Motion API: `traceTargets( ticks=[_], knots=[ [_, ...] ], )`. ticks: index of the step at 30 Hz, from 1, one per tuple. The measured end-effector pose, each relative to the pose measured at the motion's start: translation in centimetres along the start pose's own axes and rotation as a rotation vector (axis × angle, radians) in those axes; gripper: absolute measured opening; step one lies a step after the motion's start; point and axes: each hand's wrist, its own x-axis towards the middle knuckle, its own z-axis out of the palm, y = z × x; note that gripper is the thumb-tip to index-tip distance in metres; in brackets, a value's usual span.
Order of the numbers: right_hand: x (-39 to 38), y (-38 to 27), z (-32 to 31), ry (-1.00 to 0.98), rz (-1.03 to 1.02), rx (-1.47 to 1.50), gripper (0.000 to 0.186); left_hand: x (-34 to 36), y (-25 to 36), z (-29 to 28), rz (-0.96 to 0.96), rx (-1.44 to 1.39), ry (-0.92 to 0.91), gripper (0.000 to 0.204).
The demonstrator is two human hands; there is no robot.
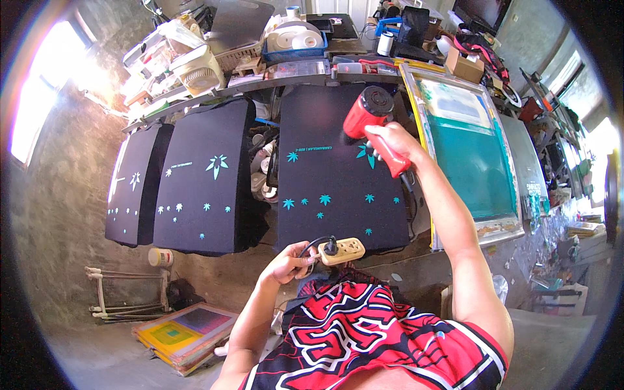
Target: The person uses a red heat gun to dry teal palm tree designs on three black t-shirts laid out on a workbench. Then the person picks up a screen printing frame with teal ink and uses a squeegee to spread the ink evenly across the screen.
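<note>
My right hand [388,141] is closed round the handle of a red heat gun [361,116], held above a black fabric panel [328,175] printed with turquoise leaves and small lettering. Low at the centre, my left hand [296,262] grips a cord just beside a cream power strip [344,255], which has a black plug [330,247] in it and hangs at the front edge of that panel. Two similar black panels [195,182] [133,182] with pale leaf prints lie to the left.
A screen-printing frame [474,166] with teal ink lies at the right. A cluttered shelf [234,81] runs along the back. On the floor at the lower left are a white tubular rack [101,292], a white tub [160,258] and stacked coloured screens [182,331].
</note>
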Motion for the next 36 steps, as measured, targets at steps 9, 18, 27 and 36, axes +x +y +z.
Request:
traceTargets(
  ticks=[9, 18, 27, 36],
  knots=[
    [2.2, -1.1, 7.2, -0.09, -0.027, -0.039, 0.038, -2.0, 2.9, -3.6, 0.008, 0.01, -0.036, 0.011],
    [2.1, -2.2, 10.0, -0.239, -0.014, -0.044, 0.037, -3.3, 5.0, -6.2, -0.021, 0.005, -0.062, 0.01],
    [2.9, -1.8, 12.4, -0.208, -0.029, -0.071, 0.039, -3.1, 5.3, -8.6, -0.037, 0.025, -0.064, 0.01],
    [3.2, -1.5, 13.4, -0.194, 0.018, -0.035, 0.04, -3.2, 5.2, -11.0, -0.022, 0.009, -0.101, 0.01]
  ],
)
